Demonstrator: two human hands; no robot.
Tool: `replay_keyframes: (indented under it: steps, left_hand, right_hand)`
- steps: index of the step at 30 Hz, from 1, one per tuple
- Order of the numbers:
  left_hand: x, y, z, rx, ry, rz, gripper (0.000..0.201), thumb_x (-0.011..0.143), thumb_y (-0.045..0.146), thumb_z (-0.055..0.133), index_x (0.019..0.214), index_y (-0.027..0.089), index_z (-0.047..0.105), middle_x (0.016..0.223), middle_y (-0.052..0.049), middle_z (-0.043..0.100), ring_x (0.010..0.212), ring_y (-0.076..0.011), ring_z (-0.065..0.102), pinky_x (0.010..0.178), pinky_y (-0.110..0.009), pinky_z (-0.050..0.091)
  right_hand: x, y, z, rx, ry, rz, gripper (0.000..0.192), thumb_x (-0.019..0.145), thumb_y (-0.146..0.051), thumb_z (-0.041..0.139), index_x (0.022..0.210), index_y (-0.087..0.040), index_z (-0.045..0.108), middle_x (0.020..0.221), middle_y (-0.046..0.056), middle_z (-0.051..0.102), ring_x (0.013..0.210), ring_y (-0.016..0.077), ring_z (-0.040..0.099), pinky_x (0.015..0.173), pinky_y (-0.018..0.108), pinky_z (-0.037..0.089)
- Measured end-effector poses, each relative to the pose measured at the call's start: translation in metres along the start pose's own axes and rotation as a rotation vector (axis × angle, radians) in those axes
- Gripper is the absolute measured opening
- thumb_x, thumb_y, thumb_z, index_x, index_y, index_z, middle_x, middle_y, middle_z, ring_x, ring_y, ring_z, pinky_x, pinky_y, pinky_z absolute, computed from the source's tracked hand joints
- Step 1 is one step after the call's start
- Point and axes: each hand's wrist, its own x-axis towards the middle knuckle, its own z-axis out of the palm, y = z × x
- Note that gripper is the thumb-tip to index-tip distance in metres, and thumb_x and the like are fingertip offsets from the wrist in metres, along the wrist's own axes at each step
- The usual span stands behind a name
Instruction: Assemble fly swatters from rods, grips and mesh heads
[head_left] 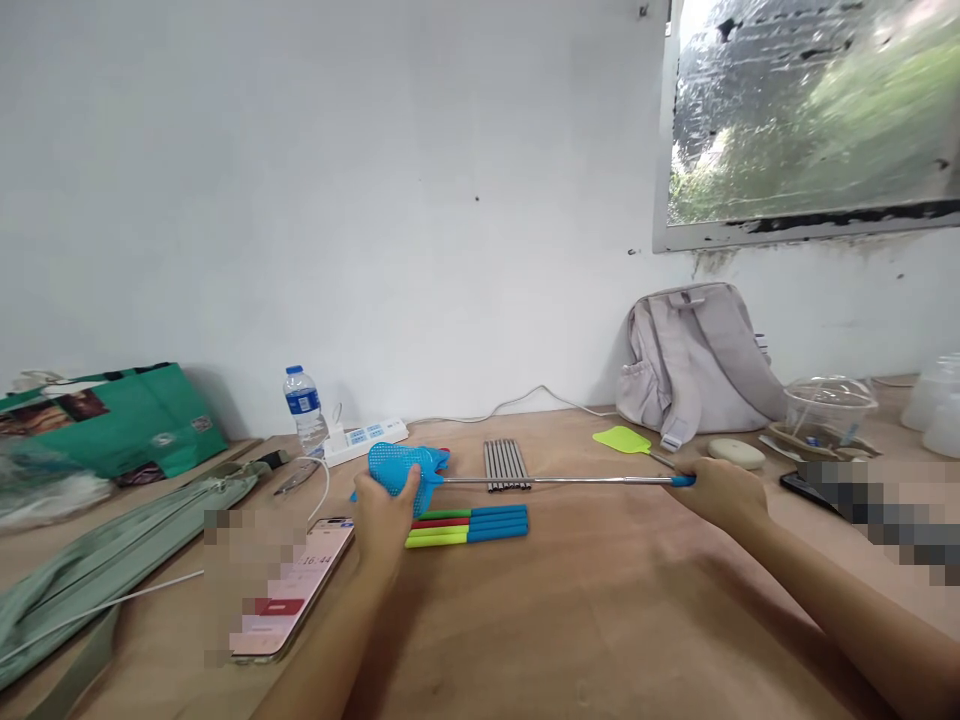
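A blue fly swatter (pixel 398 470) with a long, thin metal shaft is stretched sideways above the table between my two hands. My left hand (pixel 386 510) is closed around its perforated blue head. At the other end, my right hand (pixel 716 492) grips the shaft by its blue tip. Beneath the shaft lies a row of several metal rods (pixel 506 465). Closer to me are several coloured grip tubes (pixel 469 527), blue at one end and green, red or yellow at the other. A lime-green fly swatter head (pixel 622 439) rests just beyond my right hand.
A phone (pixel 296 590) and a long green bag (pixel 135 545) lie at left, below a green shopping bag (pixel 142 420). Along the wall stand a water bottle (pixel 303 405), a power strip (pixel 366 440) and a backpack (pixel 697 365). A plastic bowl (pixel 829 405) is at right.
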Motion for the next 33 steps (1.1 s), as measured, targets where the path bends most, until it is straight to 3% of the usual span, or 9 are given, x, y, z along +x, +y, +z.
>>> replay_keyframes:
  steps: [6, 13, 18, 21, 23, 27, 30, 33]
  left_hand:
    - [0.0, -0.001, -0.001, 0.027, -0.02, -0.027, 0.051, 0.068, 0.061, 0.044, 0.091, 0.016, 0.037, 0.089, -0.015, 0.058, 0.082, -0.0323, 0.057, 0.061, -0.038, 0.043]
    - [0.002, 0.0, -0.002, -0.038, -0.063, -0.011, 0.048, 0.068, 0.061, 0.044, 0.088, 0.017, 0.038, 0.086, -0.014, 0.058, 0.079, -0.0312, 0.058, 0.059, -0.039, 0.043]
    - [0.015, -0.012, 0.002, -0.285, -0.277, 0.106, 0.049, 0.058, 0.053, 0.059, 0.088, 0.016, 0.045, 0.086, -0.009, 0.06, 0.082, -0.0281, 0.058, 0.066, -0.039, 0.046]
    - [0.018, -0.018, -0.002, -0.574, -0.586, 0.106, 0.053, 0.053, 0.048, 0.067, 0.093, 0.017, 0.05, 0.094, -0.007, 0.063, 0.089, -0.0251, 0.059, 0.074, -0.037, 0.048]
    - [0.016, -0.019, -0.004, -0.733, -0.762, 0.016, 0.056, 0.051, 0.043, 0.072, 0.096, 0.018, 0.051, 0.097, -0.007, 0.064, 0.089, -0.0234, 0.06, 0.076, -0.036, 0.05]
    - [0.008, -0.02, -0.006, -0.796, -0.759, -0.171, 0.064, 0.046, 0.036, 0.078, 0.099, 0.018, 0.047, 0.095, -0.008, 0.065, 0.078, -0.0231, 0.063, 0.066, -0.035, 0.054]
    - [0.004, -0.018, -0.008, -0.725, -0.771, -0.132, 0.069, 0.049, 0.036, 0.077, 0.105, 0.018, 0.04, 0.085, -0.007, 0.065, 0.058, -0.0217, 0.063, 0.048, -0.035, 0.053]
    - [0.004, -0.016, -0.014, -0.707, -0.801, -0.065, 0.071, 0.05, 0.039, 0.076, 0.106, 0.017, 0.039, 0.076, -0.004, 0.065, 0.045, -0.018, 0.059, 0.043, -0.033, 0.05]
  right_hand:
    - [-0.001, -0.003, -0.004, -0.009, -0.04, 0.008, 0.027, 0.07, -0.043, 0.046, 0.057, -0.025, 0.061, 0.066, 0.004, 0.063, 0.066, 0.0229, 0.057, 0.047, 0.026, 0.026]
    - [0.001, 0.002, 0.004, 0.037, 0.018, -0.009, 0.024, 0.068, -0.041, 0.05, 0.055, -0.023, 0.06, 0.062, 0.004, 0.061, 0.059, 0.0201, 0.055, 0.046, 0.025, 0.023]
    - [0.011, 0.02, 0.01, 0.025, 0.082, -0.03, 0.025, 0.068, -0.04, 0.049, 0.053, -0.022, 0.058, 0.058, 0.003, 0.058, 0.057, 0.0172, 0.052, 0.046, 0.024, 0.02]
    - [0.017, 0.033, 0.014, -0.013, 0.071, -0.036, 0.029, 0.069, -0.043, 0.047, 0.051, -0.021, 0.055, 0.059, 0.003, 0.058, 0.057, 0.0168, 0.051, 0.046, 0.024, 0.019]
    - [0.019, 0.039, 0.017, -0.03, 0.049, -0.053, 0.03, 0.069, -0.045, 0.046, 0.052, -0.022, 0.055, 0.06, 0.003, 0.059, 0.058, 0.0174, 0.052, 0.046, 0.024, 0.019]
    - [0.018, 0.044, 0.021, -0.031, 0.02, -0.08, 0.029, 0.07, -0.045, 0.045, 0.057, -0.024, 0.059, 0.062, 0.002, 0.06, 0.063, 0.0191, 0.054, 0.047, 0.024, 0.02]
    - [0.017, 0.044, 0.022, -0.033, 0.018, -0.097, 0.025, 0.069, -0.042, 0.045, 0.059, -0.025, 0.061, 0.064, 0.002, 0.062, 0.065, 0.0202, 0.055, 0.047, 0.025, 0.021]
    - [0.017, 0.044, 0.022, -0.048, 0.009, -0.128, 0.023, 0.069, -0.038, 0.046, 0.057, -0.024, 0.06, 0.063, 0.002, 0.062, 0.064, 0.0199, 0.056, 0.047, 0.025, 0.02]
